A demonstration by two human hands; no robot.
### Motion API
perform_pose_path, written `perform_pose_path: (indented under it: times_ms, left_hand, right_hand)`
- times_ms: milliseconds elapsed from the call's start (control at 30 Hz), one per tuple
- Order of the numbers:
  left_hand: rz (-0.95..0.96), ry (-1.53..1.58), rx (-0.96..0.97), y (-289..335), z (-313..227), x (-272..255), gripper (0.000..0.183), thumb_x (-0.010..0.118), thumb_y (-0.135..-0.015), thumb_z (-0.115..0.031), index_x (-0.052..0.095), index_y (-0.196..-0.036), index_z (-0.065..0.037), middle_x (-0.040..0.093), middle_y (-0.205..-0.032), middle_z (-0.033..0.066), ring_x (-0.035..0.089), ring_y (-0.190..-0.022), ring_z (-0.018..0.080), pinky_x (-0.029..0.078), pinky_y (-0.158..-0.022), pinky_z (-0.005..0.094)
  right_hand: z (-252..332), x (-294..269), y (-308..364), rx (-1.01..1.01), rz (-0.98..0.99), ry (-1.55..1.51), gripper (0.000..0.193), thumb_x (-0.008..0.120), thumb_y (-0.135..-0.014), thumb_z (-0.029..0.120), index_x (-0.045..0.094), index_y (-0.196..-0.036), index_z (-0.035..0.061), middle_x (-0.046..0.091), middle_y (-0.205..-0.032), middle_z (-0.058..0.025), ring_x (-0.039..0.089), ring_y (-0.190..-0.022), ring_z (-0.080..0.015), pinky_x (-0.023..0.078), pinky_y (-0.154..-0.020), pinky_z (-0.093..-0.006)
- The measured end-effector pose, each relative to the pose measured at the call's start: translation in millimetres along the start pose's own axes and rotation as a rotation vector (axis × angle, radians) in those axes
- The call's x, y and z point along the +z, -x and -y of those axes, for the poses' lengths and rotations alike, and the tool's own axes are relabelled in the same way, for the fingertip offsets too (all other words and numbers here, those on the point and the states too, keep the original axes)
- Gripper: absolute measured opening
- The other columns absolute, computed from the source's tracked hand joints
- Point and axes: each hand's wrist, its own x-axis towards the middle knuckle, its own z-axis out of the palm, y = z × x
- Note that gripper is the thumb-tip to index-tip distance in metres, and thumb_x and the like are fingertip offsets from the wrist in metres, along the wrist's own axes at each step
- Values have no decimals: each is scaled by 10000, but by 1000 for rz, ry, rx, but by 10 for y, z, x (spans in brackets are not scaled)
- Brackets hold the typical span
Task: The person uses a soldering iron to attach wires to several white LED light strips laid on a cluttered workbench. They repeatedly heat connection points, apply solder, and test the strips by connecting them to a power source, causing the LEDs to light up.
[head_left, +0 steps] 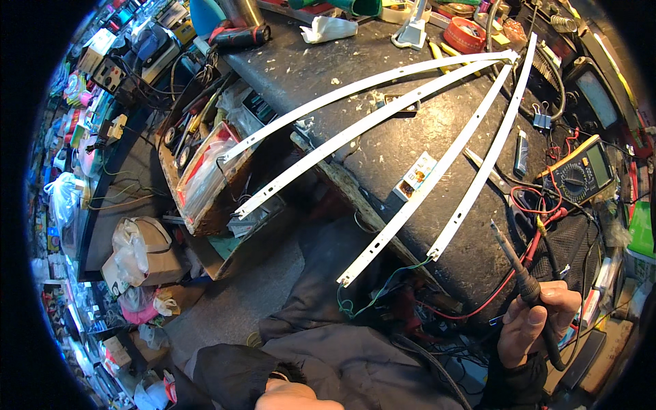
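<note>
My right hand [536, 320] is closed around the dark handle of a soldering iron [521, 273], its metal tip pointing up and left over the bench. At the lower edge, part of my left hand [298, 398] shows past a dark cuff, and its fingers are out of sight. Several long white strips, apparently LED light bars, fan out from the far right of the bench. One strip [427, 198] and the strip beside it [484, 164] run toward me, linked at their near ends by a thin green wire [372, 301]. Two others, including the upper strip [362, 83], reach out past the bench's left edge.
A yellow-and-black multimeter [579, 172] lies at the right, with red leads and scissors [506, 188] near it. The black bench top [287, 68] also carries a red round tin [465, 35] and a small box [415, 176]. An open drawer [188, 198] full of tools juts out at left.
</note>
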Motion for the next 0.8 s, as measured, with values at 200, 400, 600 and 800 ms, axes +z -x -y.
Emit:
perform_pose_path:
  times_ms: [200,400,600,800]
  left_hand:
    - [-44,-25,275,-61,112,-25,148,677,-804,-67,563,-892,-34,657,-680,135,532,-505,173,316,-414,271]
    - [-4,57,244,-40,119,2,150,696,-740,-150,593,-754,-41,667,-694,144,522,-508,172,302,-418,283]
    - [86,-91,285,-62,239,171,118,727,-672,-95,674,-744,-19,656,-686,122,545,-519,168,342,-441,271]
    - [365,-164,-62,-145,538,-78,124,735,-807,10,746,-922,-37,739,-853,147,746,-699,284,586,-599,363]
  right_hand:
    - [-4,20,-9,-17,-3,-11,430,663,-1128,436,472,-1243,68,614,-874,-115,514,-548,-127,440,-533,-269]
    - [-3,23,-1,-11,-14,-66,397,696,-1114,373,483,-1229,58,626,-881,-112,542,-588,-129,447,-561,-266]
    - [-28,-72,5,-68,65,-143,332,746,-1086,181,504,-1260,36,656,-907,-114,619,-684,-138,515,-646,-274]
    - [-114,-95,7,-185,62,-102,373,807,-1067,221,585,-1300,33,720,-900,-97,670,-754,-163,570,-671,-307]
